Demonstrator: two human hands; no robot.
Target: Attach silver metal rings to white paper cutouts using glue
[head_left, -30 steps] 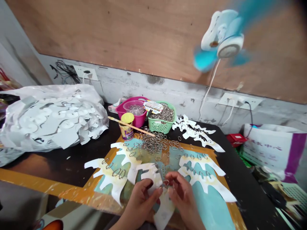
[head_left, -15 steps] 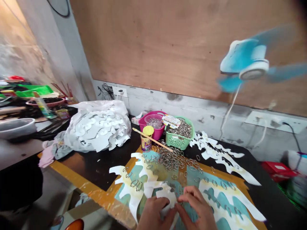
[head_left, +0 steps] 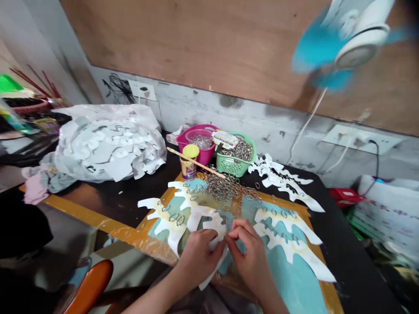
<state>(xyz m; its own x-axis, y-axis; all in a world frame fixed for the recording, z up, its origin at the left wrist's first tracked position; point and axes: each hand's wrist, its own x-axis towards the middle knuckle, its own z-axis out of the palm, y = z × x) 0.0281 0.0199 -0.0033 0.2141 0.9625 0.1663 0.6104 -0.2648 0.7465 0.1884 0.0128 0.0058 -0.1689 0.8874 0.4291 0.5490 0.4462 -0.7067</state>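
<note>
My left hand [head_left: 198, 255] is closed on a white paper cutout [head_left: 214, 229] at the near edge of the table. My right hand [head_left: 250, 250] pinches at the same cutout from the right, thumb and forefinger pressed together; whether a ring is between them I cannot make out. More white cutouts with metal rings [head_left: 166, 216] lie to the left, and another strip [head_left: 288, 237] to the right, on a teal and orange board [head_left: 294, 288]. A loose pile of metal rings [head_left: 225, 189] lies just beyond my hands.
A green basket [head_left: 234, 163] of rings, a pink tub [head_left: 196, 146], a small yellow-lidded pot [head_left: 190, 163] and a wooden stick [head_left: 196, 163] stand at the back. A plastic bag of cutouts [head_left: 104, 148] fills the left. A blue fan [head_left: 347, 43] hangs top right. An orange chair edge [head_left: 88, 288] is near left.
The view swung left, then back and down. My hands stayed together on the white cutout, working at its top edge.
</note>
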